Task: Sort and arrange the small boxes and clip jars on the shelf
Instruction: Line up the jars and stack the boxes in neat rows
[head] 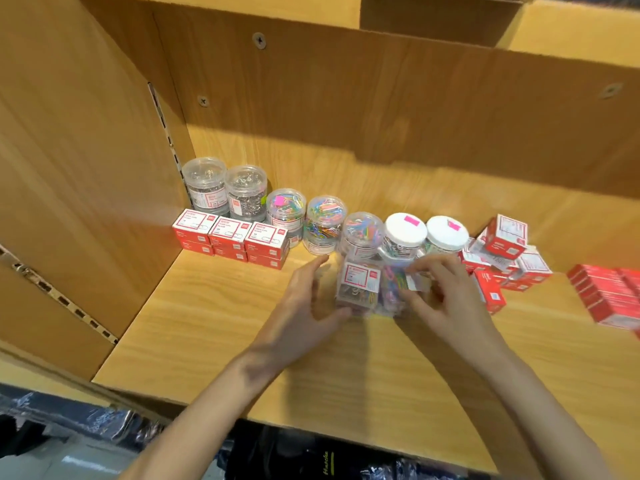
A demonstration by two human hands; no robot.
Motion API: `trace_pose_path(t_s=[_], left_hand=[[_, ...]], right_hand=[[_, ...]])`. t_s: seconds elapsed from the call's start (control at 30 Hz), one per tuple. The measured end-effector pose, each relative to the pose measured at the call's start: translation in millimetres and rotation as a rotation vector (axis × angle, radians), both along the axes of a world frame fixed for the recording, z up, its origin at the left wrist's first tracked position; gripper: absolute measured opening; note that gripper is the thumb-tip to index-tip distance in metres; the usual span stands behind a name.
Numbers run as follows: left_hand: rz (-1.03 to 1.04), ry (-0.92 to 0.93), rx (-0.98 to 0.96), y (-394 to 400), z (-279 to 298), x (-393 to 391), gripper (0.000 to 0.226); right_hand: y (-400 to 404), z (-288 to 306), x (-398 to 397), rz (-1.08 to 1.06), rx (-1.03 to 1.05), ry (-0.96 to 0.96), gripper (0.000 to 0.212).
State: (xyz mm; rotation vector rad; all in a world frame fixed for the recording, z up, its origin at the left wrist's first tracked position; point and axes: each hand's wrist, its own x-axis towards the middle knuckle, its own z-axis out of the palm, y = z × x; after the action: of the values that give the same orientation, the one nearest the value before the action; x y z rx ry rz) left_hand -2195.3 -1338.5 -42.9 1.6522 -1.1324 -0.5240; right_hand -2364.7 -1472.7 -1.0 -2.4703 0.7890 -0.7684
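Motion blur smears the two clear jars (377, 289) between the hands, so their outlines and label print cannot be read; the right hand (446, 299) covers the right jar's side, and its fingers (424, 271) blur into the label; the red box stack (609, 296) is cut off by the right edge; print on the small red boxes (230, 239) is too small to read; both forearms leave the bottom edge.

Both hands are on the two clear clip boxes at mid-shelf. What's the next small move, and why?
Probably slide the two clear boxes back together toward the jar row. The left hand and right hand bracket them from either side, the red boxes already sit neatly at left, and a jumbled red pile crowds the right.
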Motion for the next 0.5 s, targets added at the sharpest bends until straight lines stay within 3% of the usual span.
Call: trace_pose_path(t_s=[0.17,0.27,0.37,0.43,0.5], left_hand=[[0.073,-0.049,-0.059,-13.3,2.8,-15.3,0.07],[0.117,-0.157,-0.068,-17.1,13.1,-22.8,0.062],[0.186,-0.284,-0.104,-23.3,28.7,-27.1,0.051],[0.197,-0.324,-0.134,-31.4,36.4,-31.7,0.053],[0.181,-0.34,-0.15,-42.6,42.5,-39.7,0.052]], right_hand=[[1.7,-15.1,-9.0,-0.031,0.23,-0.015,0.023],[-2.6,-3.0,-17.2,-0.072,0.151,-0.074,0.014],[-22.6,19.9,-41.7,-0.249,-0.012,-0.246,0.005],[-43.2,24.4,-56.1,-0.385,-0.115,-0.229,0.016],[-63.7,20.7,-61.3,-0.449,-0.06,-0.104,0.036]])
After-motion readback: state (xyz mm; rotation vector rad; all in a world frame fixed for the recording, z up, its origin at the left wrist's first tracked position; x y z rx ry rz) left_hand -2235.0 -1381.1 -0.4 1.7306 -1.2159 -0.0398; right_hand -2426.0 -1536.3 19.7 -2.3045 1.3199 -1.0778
